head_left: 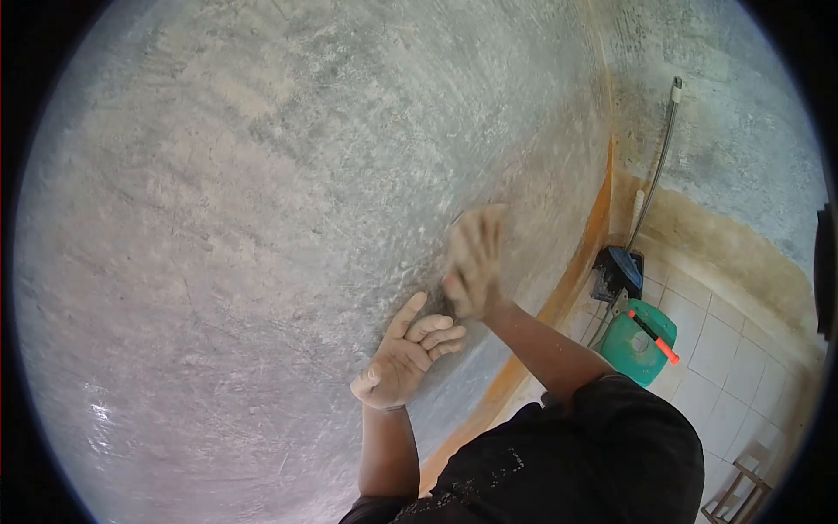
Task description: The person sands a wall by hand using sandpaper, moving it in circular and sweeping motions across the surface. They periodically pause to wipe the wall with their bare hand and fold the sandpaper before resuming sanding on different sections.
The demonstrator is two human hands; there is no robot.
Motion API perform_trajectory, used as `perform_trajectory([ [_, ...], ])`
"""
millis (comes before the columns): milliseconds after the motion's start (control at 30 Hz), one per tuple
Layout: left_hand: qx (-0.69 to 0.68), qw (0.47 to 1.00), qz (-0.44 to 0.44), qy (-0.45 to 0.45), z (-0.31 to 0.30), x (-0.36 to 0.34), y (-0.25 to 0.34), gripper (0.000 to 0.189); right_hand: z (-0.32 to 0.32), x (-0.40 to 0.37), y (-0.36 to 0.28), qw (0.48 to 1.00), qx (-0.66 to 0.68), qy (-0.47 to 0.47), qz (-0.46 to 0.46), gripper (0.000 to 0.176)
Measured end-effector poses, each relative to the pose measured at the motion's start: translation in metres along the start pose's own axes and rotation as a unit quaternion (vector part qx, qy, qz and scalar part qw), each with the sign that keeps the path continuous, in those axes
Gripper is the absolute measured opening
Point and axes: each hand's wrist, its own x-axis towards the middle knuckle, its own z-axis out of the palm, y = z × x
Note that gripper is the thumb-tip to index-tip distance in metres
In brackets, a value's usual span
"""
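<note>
The right hand (476, 262) is pressing against the grey wall (262, 218), its back facing the camera, its fingers spread and blurred, and no object showing in its grasp. The left hand (401, 358) is hovering just beside it, empty, palm toward the camera and fingers loosely curling; whether it is touching the wall is unclear. Pale dust is coating both hands. Near the wall's brown lower border (559, 301), a green stool (621, 345) is standing on the tiled floor (698, 393), carrying a red-ended tool (655, 338). A long pole (663, 157) is leaning beyond it.
</note>
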Motion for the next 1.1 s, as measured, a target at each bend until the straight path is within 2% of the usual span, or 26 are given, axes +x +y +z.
perform_trajectory([
  [67,-0.009,1.0,0.0,0.011,0.004,-0.011,0.0,0.107,-0.006,-0.019,0.003,0.992,-0.017,-0.054,-0.109,0.061],
  [133,0.005,1.0,0.005,0.017,0.006,-0.014,0.006,0.107,0.0,-0.023,0.018,0.987,-0.019,0.008,0.157,0.063],
  [200,0.004,1.0,0.014,0.024,0.005,-0.023,0.009,0.107,0.013,-0.027,0.029,0.968,-0.098,0.028,0.23,0.054],
  [267,0.002,0.999,0.021,0.024,0.004,-0.03,0.01,0.106,0.019,-0.011,0.007,0.988,-0.062,0.055,0.13,0.055],
  [300,0.001,0.999,0.025,0.022,0.004,-0.032,0.01,0.106,0.022,-0.002,-0.014,0.997,0.019,0.068,-0.009,0.061],
  [367,0.006,0.999,0.031,0.027,0.006,-0.039,0.012,0.105,0.005,-0.012,-0.05,0.997,-0.016,-0.05,-0.056,0.051],
  [433,0.017,0.998,0.037,0.038,0.009,-0.047,0.018,0.106,0.002,-0.017,-0.059,0.998,-0.003,-0.06,-0.016,0.046],
  [500,0.03,0.998,0.051,0.033,0.007,-0.06,0.027,0.106,0.011,-0.013,-0.034,0.991,0.056,0.041,0.112,0.048],
  [567,0.029,0.997,0.063,0.04,0.009,-0.08,0.029,0.105,0.028,-0.004,-0.033,0.995,-0.051,0.07,0.045,0.051],
  [633,0.023,0.996,0.073,0.042,0.009,-0.09,0.032,0.104,0.029,0.008,-0.079,0.996,0.011,0.077,0.05,0.052],
  [700,0.019,0.995,0.082,0.046,0.011,-0.098,0.036,0.104,0.005,0.007,-0.124,0.993,0.025,-0.084,-0.081,0.053],
  [767,0.021,0.994,0.089,0.056,0.014,-0.115,0.039,0.103,0.004,-0.003,-0.128,0.988,0.046,-0.124,-0.086,0.055],
  [833,0.036,0.992,0.101,0.062,0.017,-0.134,0.048,0.102,0.014,-0.008,-0.101,0.996,0.075,-0.037,0.027,0.058],
  [1033,0.069,0.984,0.144,0.082,0.017,-0.195,0.066,0.097,0.016,-0.025,-0.183,0.972,0.013,-0.184,-0.148,0.067],
  [1100,0.054,0.982,0.153,0.099,0.024,-0.211,0.067,0.098,0.029,-0.008,-0.173,0.989,0.09,-0.066,-0.095,0.066],
])
